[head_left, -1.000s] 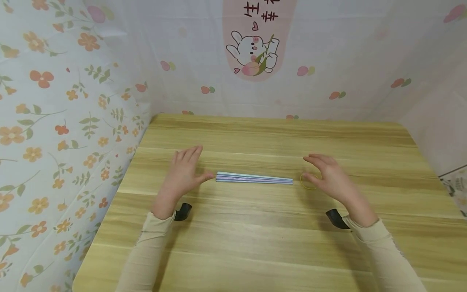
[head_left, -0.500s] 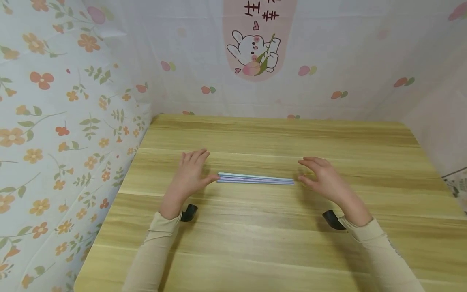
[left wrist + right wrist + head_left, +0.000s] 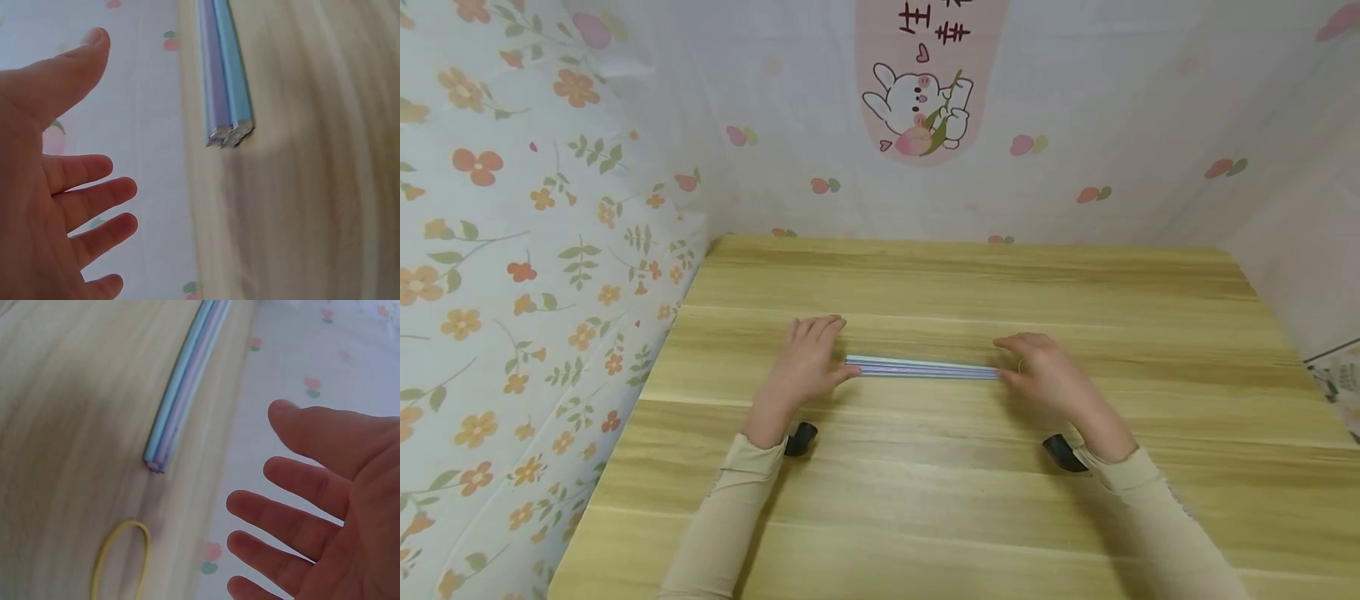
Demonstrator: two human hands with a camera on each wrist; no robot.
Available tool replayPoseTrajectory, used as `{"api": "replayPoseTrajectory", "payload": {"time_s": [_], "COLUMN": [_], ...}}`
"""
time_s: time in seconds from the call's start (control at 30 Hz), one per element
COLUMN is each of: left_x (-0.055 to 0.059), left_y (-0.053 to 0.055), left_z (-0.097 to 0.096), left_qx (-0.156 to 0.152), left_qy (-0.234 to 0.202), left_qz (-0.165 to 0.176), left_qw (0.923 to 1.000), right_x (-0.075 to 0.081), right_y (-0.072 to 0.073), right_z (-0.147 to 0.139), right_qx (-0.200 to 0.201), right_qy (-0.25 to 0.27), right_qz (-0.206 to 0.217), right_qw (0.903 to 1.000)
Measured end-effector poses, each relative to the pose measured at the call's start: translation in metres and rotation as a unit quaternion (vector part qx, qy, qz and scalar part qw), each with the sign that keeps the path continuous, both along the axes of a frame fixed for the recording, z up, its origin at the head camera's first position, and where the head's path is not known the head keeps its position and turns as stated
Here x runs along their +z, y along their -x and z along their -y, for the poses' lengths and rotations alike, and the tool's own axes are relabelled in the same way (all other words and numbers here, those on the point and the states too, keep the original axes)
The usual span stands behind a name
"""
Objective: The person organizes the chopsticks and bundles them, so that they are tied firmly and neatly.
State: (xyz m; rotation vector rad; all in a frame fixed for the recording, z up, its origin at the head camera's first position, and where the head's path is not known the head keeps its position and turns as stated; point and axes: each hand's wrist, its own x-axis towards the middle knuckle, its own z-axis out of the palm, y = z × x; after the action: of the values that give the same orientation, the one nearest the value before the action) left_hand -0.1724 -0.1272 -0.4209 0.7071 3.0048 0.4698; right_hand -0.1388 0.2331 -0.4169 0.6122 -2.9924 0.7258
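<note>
A flat, yellow-brown wooden tabletop (image 3: 917,508) has darker streaked grain. On the tabletop are thin, straight light-blue and lilac sticks (image 3: 925,368) and a plain yellow looped band (image 3: 147,548). Left of the tabletop, a white cloth sheet (image 3: 553,275) shows orange flowers and green leaves.

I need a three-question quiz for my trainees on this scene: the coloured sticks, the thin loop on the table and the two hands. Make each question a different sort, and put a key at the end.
1. Multiple choice. What colour is the thin loop near the right hand?
A) Red
B) Yellow
C) Green

2. True or false. In the left wrist view, the left hand is apart from the sticks.

3. Fill in the blank. In the wrist views, the sticks show two main colours: lilac and light ____.

Key: 1. B; 2. True; 3. blue.
</note>
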Motion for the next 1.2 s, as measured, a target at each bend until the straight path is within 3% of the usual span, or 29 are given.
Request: {"api": "replayPoseTrajectory", "payload": {"time_s": [0.33,0.53,0.93,1.2], "left_x": [-0.018,-0.027,-0.032,-0.035], "left_y": [0.000,0.001,-0.001,0.001], "left_z": [-0.011,-0.016,-0.022,-0.026], "left_qx": [-0.035,-0.043,-0.065,-0.069], "left_qy": [0.008,0.007,0.015,0.013], "left_qz": [-0.019,-0.030,-0.036,-0.049], "left_qw": [0.9992,0.9986,0.9971,0.9963], "right_x": [-0.018,-0.025,-0.035,-0.039], "right_y": [0.002,0.001,-0.002,0.003], "right_z": [0.010,0.016,0.023,0.024], "right_qx": [0.031,0.029,0.014,0.012], "right_qy": [0.000,-0.004,-0.031,-0.046], "right_qz": [-0.019,-0.016,-0.023,-0.053], "right_qw": [0.9993,0.9995,0.9992,0.9975]}}
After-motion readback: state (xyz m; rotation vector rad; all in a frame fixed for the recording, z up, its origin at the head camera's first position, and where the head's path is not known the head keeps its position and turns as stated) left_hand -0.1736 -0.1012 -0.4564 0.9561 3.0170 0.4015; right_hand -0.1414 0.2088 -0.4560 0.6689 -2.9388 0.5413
